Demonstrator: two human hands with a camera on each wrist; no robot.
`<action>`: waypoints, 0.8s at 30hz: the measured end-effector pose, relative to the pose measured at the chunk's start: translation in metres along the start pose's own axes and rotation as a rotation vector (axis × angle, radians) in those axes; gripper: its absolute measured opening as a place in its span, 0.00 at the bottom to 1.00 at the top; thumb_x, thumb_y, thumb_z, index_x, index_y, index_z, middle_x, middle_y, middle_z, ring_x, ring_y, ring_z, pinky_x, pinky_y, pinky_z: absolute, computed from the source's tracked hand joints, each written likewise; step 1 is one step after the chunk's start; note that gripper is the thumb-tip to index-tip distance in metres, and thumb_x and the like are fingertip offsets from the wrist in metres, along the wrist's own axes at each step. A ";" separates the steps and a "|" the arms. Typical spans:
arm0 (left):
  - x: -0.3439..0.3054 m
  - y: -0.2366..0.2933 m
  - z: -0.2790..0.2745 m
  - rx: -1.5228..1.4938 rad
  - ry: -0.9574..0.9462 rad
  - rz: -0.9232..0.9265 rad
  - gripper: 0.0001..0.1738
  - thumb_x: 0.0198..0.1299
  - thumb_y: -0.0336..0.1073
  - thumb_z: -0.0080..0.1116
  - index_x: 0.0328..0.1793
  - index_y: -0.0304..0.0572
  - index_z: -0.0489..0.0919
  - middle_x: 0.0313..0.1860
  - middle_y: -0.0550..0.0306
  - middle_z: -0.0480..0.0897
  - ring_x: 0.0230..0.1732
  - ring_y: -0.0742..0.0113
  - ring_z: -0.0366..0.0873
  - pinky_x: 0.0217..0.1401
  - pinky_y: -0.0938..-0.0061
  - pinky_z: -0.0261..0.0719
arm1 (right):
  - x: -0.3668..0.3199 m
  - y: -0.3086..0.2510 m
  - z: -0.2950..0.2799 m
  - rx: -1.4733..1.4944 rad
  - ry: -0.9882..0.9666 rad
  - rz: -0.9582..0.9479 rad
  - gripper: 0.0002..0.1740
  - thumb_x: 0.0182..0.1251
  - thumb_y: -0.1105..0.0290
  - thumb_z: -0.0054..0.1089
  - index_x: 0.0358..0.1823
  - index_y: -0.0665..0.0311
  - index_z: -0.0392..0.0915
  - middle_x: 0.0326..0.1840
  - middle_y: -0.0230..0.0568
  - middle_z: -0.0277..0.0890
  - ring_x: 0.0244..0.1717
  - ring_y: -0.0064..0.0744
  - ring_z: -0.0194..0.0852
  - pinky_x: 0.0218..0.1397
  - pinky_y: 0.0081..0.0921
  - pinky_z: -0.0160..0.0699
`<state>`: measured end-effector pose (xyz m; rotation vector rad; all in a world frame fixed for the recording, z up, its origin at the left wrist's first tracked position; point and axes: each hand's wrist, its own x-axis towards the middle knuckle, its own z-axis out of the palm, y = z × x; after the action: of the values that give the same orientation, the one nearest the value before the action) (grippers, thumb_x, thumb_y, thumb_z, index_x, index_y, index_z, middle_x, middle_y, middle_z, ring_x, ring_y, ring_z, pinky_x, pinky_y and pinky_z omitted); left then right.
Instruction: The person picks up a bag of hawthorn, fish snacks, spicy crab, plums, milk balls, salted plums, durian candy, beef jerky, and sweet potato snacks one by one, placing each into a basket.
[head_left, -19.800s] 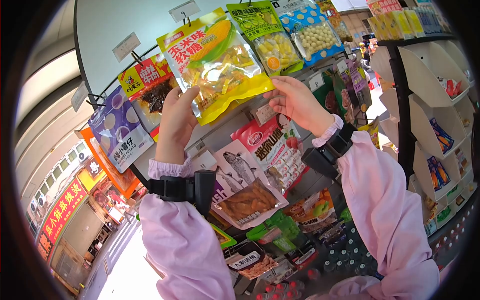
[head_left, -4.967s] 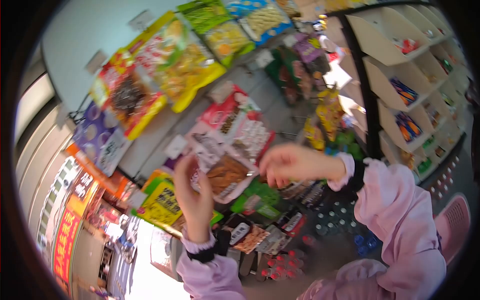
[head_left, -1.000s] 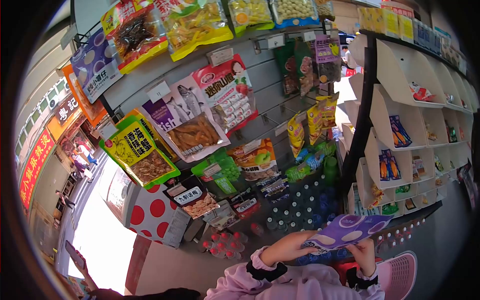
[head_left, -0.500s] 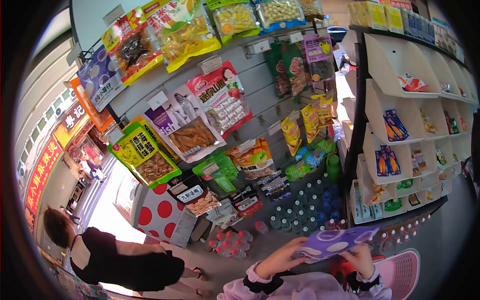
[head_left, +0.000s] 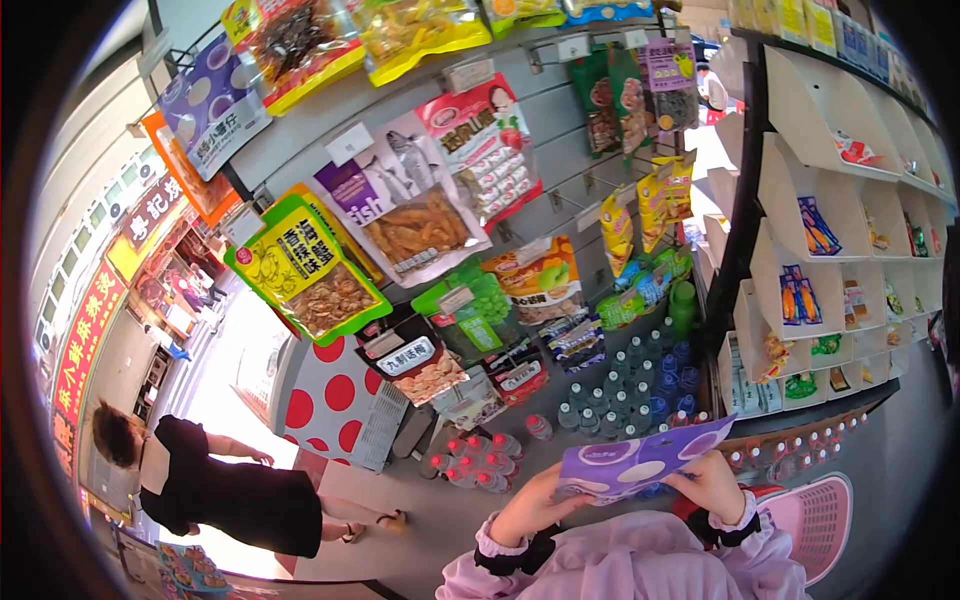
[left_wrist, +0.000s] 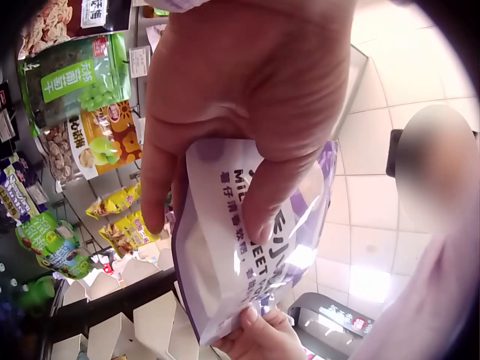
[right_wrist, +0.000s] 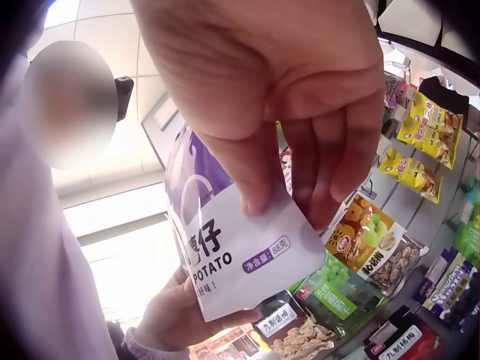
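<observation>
A purple and white snack bag lies flat between both hands, low in the head view. My left hand grips its left end, fingers curled over the bag. My right hand pinches its right end, thumb and fingers on the white corner. Both arms wear pink sleeves with black wrist straps.
A slat wall ahead carries hanging snack bags, among them a yellow-green bag and a fish snack bag. Water bottles stand on the floor. White bins fill a rack on the right. A pink basket sits lower right. A person in black walks at left.
The view has tilted down a little and the bag sits slightly higher between my hands. The person in black has walked further in at the left.
</observation>
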<state>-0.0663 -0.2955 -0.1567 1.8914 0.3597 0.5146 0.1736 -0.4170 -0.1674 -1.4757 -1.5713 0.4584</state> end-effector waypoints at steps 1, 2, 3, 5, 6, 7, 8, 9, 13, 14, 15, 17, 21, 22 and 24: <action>-0.004 0.000 -0.010 -0.014 0.002 -0.002 0.21 0.49 0.24 0.58 0.52 0.34 0.71 0.52 0.51 0.73 0.50 0.64 0.72 0.53 0.74 0.69 | 0.007 -0.010 0.007 0.016 0.009 -0.005 0.09 0.48 0.68 0.63 0.29 0.65 0.80 0.28 0.44 0.77 0.29 0.45 0.75 0.30 0.29 0.72; -0.008 0.001 -0.020 -0.017 0.017 0.002 0.21 0.50 0.24 0.58 0.52 0.34 0.71 0.51 0.52 0.73 0.50 0.65 0.72 0.53 0.74 0.69 | 0.013 -0.014 0.016 0.017 0.006 -0.012 0.09 0.48 0.68 0.63 0.29 0.65 0.80 0.28 0.44 0.78 0.29 0.44 0.76 0.30 0.29 0.72; -0.013 0.001 -0.030 -0.018 0.030 0.007 0.21 0.50 0.23 0.58 0.53 0.33 0.70 0.51 0.52 0.73 0.50 0.65 0.72 0.53 0.74 0.69 | 0.017 -0.016 0.027 0.019 0.005 -0.019 0.09 0.48 0.68 0.63 0.30 0.65 0.80 0.29 0.44 0.78 0.29 0.44 0.76 0.31 0.28 0.72; -0.026 -0.010 -0.053 -0.022 0.042 0.002 0.21 0.51 0.22 0.57 0.53 0.33 0.69 0.49 0.54 0.73 0.49 0.68 0.72 0.52 0.75 0.69 | 0.026 -0.020 0.047 0.003 -0.044 0.020 0.09 0.48 0.69 0.63 0.32 0.64 0.80 0.29 0.44 0.78 0.30 0.42 0.77 0.32 0.27 0.73; -0.031 -0.012 -0.067 -0.039 0.045 0.002 0.20 0.51 0.22 0.56 0.53 0.33 0.70 0.49 0.54 0.73 0.49 0.68 0.72 0.52 0.76 0.70 | 0.034 -0.026 0.060 0.015 -0.032 0.003 0.09 0.49 0.69 0.63 0.32 0.64 0.81 0.29 0.44 0.78 0.30 0.42 0.77 0.32 0.26 0.73; -0.036 -0.012 -0.080 -0.058 0.048 0.004 0.20 0.52 0.23 0.56 0.52 0.33 0.70 0.49 0.54 0.73 0.49 0.68 0.72 0.51 0.76 0.70 | 0.043 -0.031 0.071 0.026 -0.020 -0.014 0.10 0.49 0.68 0.63 0.32 0.64 0.81 0.29 0.44 0.78 0.30 0.42 0.77 0.32 0.26 0.73; -0.041 -0.016 -0.093 -0.077 0.050 0.006 0.19 0.52 0.23 0.56 0.52 0.32 0.70 0.49 0.54 0.73 0.48 0.69 0.73 0.51 0.76 0.71 | 0.052 -0.036 0.083 0.036 -0.008 -0.030 0.10 0.49 0.68 0.63 0.32 0.64 0.81 0.29 0.44 0.78 0.30 0.42 0.77 0.32 0.26 0.73; -0.045 -0.023 -0.106 -0.108 0.059 0.010 0.17 0.53 0.24 0.56 0.50 0.33 0.71 0.48 0.53 0.74 0.48 0.68 0.74 0.50 0.75 0.72 | 0.059 -0.041 0.094 0.063 -0.009 -0.030 0.10 0.49 0.67 0.63 0.32 0.64 0.80 0.29 0.43 0.78 0.29 0.42 0.77 0.32 0.26 0.73; -0.060 -0.040 -0.160 -0.018 0.081 -0.007 0.15 0.53 0.27 0.57 0.48 0.35 0.73 0.42 0.56 0.78 0.44 0.68 0.75 0.47 0.75 0.73 | 0.096 -0.061 0.131 0.049 -0.026 -0.082 0.09 0.50 0.67 0.63 0.28 0.65 0.81 0.26 0.42 0.78 0.26 0.41 0.76 0.30 0.26 0.73; -0.063 -0.040 -0.171 -0.020 0.094 -0.060 0.15 0.53 0.27 0.58 0.48 0.36 0.73 0.42 0.56 0.78 0.43 0.69 0.75 0.46 0.75 0.73 | 0.104 -0.066 0.137 0.049 -0.046 -0.067 0.09 0.50 0.67 0.63 0.28 0.65 0.81 0.26 0.42 0.78 0.26 0.40 0.76 0.30 0.26 0.72; -0.064 -0.031 -0.184 -0.022 0.109 -0.116 0.15 0.53 0.28 0.58 0.48 0.36 0.73 0.42 0.56 0.78 0.43 0.69 0.75 0.45 0.75 0.73 | 0.114 -0.072 0.143 0.052 -0.068 -0.052 0.09 0.50 0.67 0.63 0.27 0.66 0.81 0.26 0.42 0.77 0.25 0.40 0.76 0.30 0.26 0.72; -0.070 -0.024 -0.204 -0.097 0.184 -0.211 0.14 0.51 0.28 0.60 0.46 0.37 0.75 0.41 0.56 0.78 0.40 0.70 0.76 0.43 0.76 0.74 | 0.136 -0.088 0.151 0.092 -0.064 -0.096 0.09 0.49 0.67 0.64 0.27 0.66 0.81 0.25 0.43 0.77 0.25 0.39 0.76 0.29 0.24 0.71; -0.073 -0.010 -0.247 0.007 0.241 0.162 0.14 0.51 0.27 0.61 0.45 0.35 0.75 0.40 0.59 0.79 0.38 0.72 0.76 0.42 0.78 0.73 | 0.175 -0.117 0.159 0.110 -0.030 -0.154 0.08 0.48 0.70 0.65 0.30 0.65 0.81 0.29 0.43 0.79 0.28 0.35 0.78 0.32 0.21 0.72; -0.073 0.000 -0.256 -0.035 0.271 0.186 0.14 0.51 0.27 0.60 0.45 0.34 0.75 0.40 0.58 0.78 0.39 0.72 0.76 0.43 0.78 0.73 | 0.187 -0.128 0.160 0.229 0.001 -0.200 0.08 0.47 0.73 0.65 0.31 0.66 0.80 0.32 0.42 0.79 0.30 0.33 0.78 0.34 0.21 0.72; -0.071 0.028 -0.272 -0.122 0.331 0.235 0.15 0.51 0.25 0.60 0.46 0.33 0.74 0.41 0.57 0.78 0.40 0.71 0.75 0.44 0.77 0.73 | 0.211 -0.156 0.160 0.414 0.053 -0.263 0.09 0.47 0.75 0.65 0.32 0.68 0.79 0.34 0.43 0.79 0.33 0.31 0.78 0.36 0.21 0.71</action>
<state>-0.2657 -0.1214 -0.0571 1.7393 0.3139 0.9911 -0.0206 -0.2070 -0.0552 -0.9472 -1.4932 0.5460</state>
